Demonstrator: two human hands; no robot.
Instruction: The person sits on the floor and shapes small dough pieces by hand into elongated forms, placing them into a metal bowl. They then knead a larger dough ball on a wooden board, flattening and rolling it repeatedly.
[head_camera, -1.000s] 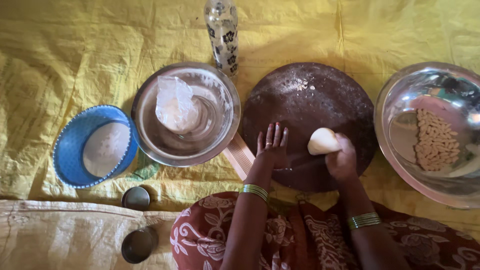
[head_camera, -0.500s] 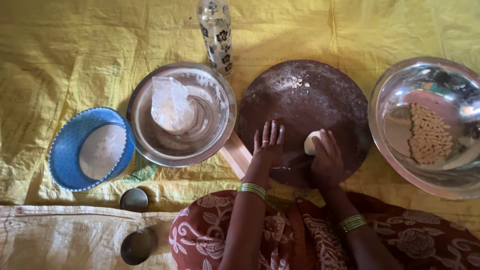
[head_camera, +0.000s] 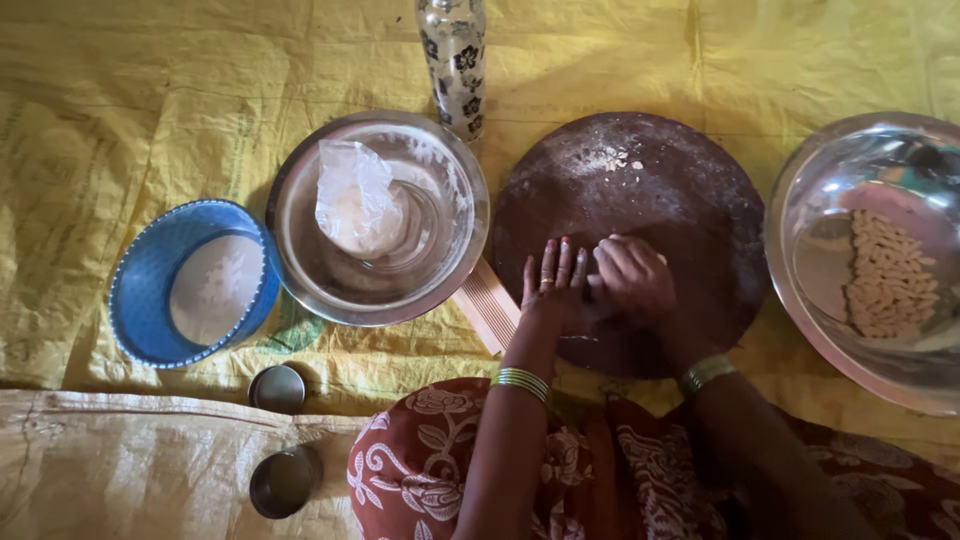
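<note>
Shaping continues: right hand (head_camera: 632, 277) curled over dough, left hand (head_camera: 553, 285) flat on round dark wooden board (head_camera: 640, 190); steel bowl (head_camera: 800, 250) rightward holds many finished pale pieces (head_camera: 885, 275).

Probably a home floor kitchen: yellow mat (head_camera: 150, 100), 2 steel bowls (head_camera: 470, 215), round board (head_camera: 690, 180).

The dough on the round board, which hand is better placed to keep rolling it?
Right, probably. The right hand is curled over the dough on the dark round board, covering nearly all of it. The left hand lies flat on the board beside it, fingers spread, seemingly steadying rather than gripping.
</note>
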